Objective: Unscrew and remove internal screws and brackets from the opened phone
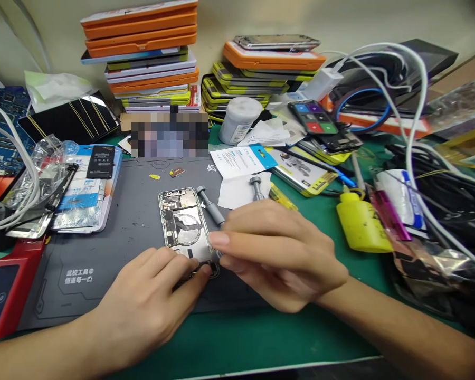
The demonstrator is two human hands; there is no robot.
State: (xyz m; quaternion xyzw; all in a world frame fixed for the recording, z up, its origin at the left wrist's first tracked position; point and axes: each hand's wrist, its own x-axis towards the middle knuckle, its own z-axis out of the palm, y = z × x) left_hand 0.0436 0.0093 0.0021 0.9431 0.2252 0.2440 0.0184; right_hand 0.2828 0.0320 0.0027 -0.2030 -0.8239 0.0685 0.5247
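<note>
My left hand (154,295) covers the near end of the opened phone (186,216), so I can't see that end whole. I can't tell what, if anything, my right hand (279,253) pinches; its fingertips partly hide one another. Behind that hand, the near ends of two grey screwdrivers (210,206) are lost from sight. The phone's tiny inner parts are too small for me to make out. At the far middle, a patch of coarse squares (169,138) blurs whatever lies there. The left edge cuts off the red device (2,287) and the blue circuit board (2,137).
</note>
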